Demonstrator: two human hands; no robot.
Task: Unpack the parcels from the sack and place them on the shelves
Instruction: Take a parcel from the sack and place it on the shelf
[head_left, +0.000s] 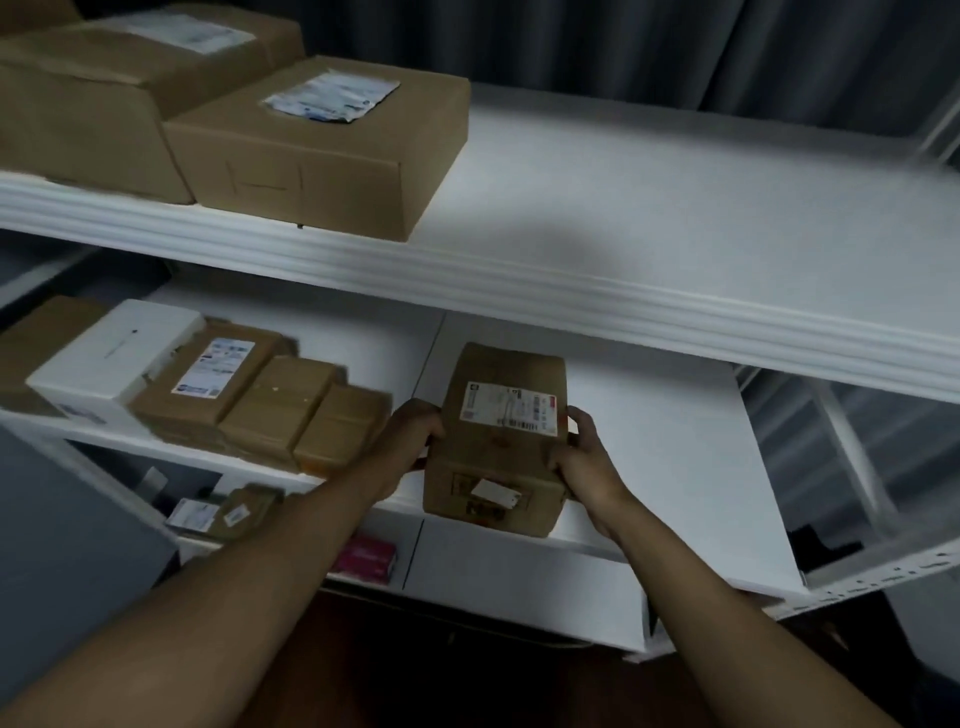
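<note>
white upper shelf (675, 218) carries two brown boxes (322, 150) at far left. on the middle shelf (649, 441), a row of parcels (249, 400) lies left. both hands, left (405, 441) and right (587, 457), grip a labelled brown parcel (498, 441) at its near edge, fingers curled round its sides.

Both your forearms are bare and extended forward, entering from the lower corners and converging toward 12 o'clock. Your left hand (410, 436) sits at the 9 o'clock side of the parcel (498, 441), fingers curled round its edge, back of hand up. Your right hand (584, 457) grips the 3 o'clock side, thumb on top near the label, wrist bent slightly inward. Both wrists are roughly level, hands apart by the parcel's width.
</note>
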